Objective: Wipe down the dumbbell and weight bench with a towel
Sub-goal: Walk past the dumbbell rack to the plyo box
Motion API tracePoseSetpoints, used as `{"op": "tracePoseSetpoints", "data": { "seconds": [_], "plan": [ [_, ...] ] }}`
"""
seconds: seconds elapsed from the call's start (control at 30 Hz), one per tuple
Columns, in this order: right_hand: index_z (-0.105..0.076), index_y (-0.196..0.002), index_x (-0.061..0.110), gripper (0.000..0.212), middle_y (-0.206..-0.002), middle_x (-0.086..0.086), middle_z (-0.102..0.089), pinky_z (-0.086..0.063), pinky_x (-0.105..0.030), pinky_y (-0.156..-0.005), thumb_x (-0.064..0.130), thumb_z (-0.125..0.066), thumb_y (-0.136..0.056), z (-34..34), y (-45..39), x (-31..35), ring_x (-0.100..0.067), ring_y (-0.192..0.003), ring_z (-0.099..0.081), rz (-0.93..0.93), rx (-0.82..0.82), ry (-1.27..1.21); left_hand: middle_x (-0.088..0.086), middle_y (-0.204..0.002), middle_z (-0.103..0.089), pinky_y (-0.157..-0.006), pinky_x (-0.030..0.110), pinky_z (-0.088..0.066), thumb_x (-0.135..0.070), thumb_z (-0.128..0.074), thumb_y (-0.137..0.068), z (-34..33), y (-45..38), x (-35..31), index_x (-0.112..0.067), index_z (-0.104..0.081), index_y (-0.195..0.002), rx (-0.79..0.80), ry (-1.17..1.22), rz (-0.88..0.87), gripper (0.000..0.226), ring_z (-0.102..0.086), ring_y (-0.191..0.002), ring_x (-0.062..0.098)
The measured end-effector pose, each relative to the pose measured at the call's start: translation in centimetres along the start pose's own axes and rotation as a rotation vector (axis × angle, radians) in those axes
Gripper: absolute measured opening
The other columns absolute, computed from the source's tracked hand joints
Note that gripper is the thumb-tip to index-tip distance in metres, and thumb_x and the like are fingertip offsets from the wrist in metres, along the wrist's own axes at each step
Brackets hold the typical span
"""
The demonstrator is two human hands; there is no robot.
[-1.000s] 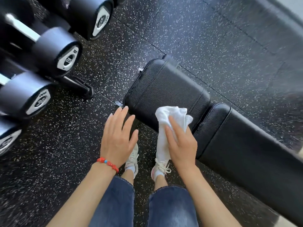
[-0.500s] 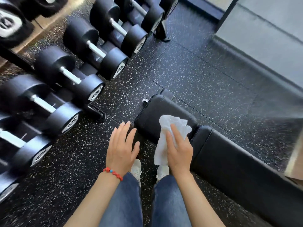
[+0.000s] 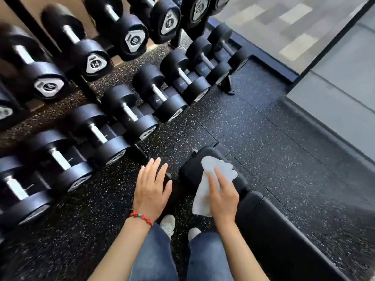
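A white towel (image 3: 219, 169) lies bunched on the small black seat pad (image 3: 189, 171) of the weight bench, one end hanging off its near edge. My right hand (image 3: 223, 199) holds the towel with straight fingers on top and the thumb hidden under the cloth. The long back pad (image 3: 284, 240) runs off to the lower right. My left hand (image 3: 151, 189) hovers flat and open over the floor, left of the seat pad, holding nothing. Black dumbbells (image 3: 132, 114) with steel handles sit in a row on the low rack tier to the left.
More numbered dumbbells (image 3: 93, 59) fill the upper rack tier at top left. A rack foot (image 3: 227, 86) sticks out onto the speckled rubber floor (image 3: 263, 138). A glass wall with a dark frame (image 3: 304, 67) closes off the right side. My feet stand by the bench.
The view has tilted up, bringing much more of the dumbbell rack and the glass wall into sight. Both hands keep their places, the right one still on the towel at the seat pad.
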State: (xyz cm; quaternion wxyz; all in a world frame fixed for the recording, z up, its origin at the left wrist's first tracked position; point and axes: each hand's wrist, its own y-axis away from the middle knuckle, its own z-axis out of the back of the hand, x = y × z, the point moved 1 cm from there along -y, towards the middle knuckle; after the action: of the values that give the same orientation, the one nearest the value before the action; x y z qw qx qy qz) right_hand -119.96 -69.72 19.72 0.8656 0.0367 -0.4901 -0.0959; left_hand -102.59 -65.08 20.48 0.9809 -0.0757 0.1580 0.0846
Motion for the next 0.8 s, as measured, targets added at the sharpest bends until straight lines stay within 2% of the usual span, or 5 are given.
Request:
{"op": "tracePoseSetpoints", "data": {
  "seconds": [0.2,0.37,0.53,0.7,0.8],
  "plan": [
    [-0.065,-0.115,0.018,0.028,-0.115,-0.005,-0.066,-0.034,-0.016,-0.079,0.026,-0.061,-0.088,1.3,-0.6,1.4,-0.019,-0.107,-0.058,0.129,0.128,0.026,0.025,-0.124,-0.057,-0.097,0.058,-0.04,-0.027,-0.04,-0.087,2.1,2.8,-2.5,0.004,-0.061,-0.116,-0.071,-0.004,0.186,0.047,-0.052,-0.117,0.042],
    [-0.064,-0.116,0.014,0.032,-0.118,-0.008,-0.064,-0.029,-0.007,-0.08,0.024,-0.064,-0.086,1.3,0.0,2.9,-0.019,-0.11,-0.057,0.235,0.248,0.066,0.025,-0.123,-0.058,-0.096,0.058,-0.04,-0.028,-0.04,-0.086,3.6,5.7,-3.1,0.004,-0.062,-0.114,-0.126,-0.003,0.362,0.048,-0.053,-0.116,0.041],
    [-0.064,-0.116,0.013,0.035,-0.114,-0.007,-0.067,-0.025,0.004,-0.079,0.022,-0.069,-0.083,-0.5,2.0,4.4,-0.003,-0.096,-0.051,0.342,0.397,0.077,0.024,-0.121,-0.059,-0.095,0.057,-0.041,-0.028,-0.04,-0.086,5.3,9.2,-1.8,0.003,-0.063,-0.112,-0.16,-0.025,0.506,0.048,-0.055,-0.114,0.041],
    [-0.065,-0.115,0.014,0.035,-0.114,-0.002,-0.067,-0.037,-0.016,-0.088,0.022,-0.072,-0.081,-3.9,5.2,5.7,-0.013,-0.105,-0.06,0.339,0.588,0.061,0.023,-0.123,-0.058,-0.097,0.057,-0.039,-0.031,-0.037,-0.086,7.3,13.0,0.5,0.002,-0.062,-0.114,-0.188,-0.017,0.683,0.05,-0.054,-0.116,0.04],
    [-0.065,-0.115,0.018,0.035,-0.116,-0.001,-0.066,-0.037,-0.019,-0.09,0.024,-0.071,-0.081,-6.2,7.6,6.7,-0.011,-0.106,-0.059,0.338,0.674,0.068,0.023,-0.123,-0.058,-0.096,0.057,-0.041,-0.031,-0.037,-0.086,8.5,15.8,2.3,0.002,-0.062,-0.114,-0.22,-0.028,0.768,0.05,-0.054,-0.115,0.039]
  ]
}}
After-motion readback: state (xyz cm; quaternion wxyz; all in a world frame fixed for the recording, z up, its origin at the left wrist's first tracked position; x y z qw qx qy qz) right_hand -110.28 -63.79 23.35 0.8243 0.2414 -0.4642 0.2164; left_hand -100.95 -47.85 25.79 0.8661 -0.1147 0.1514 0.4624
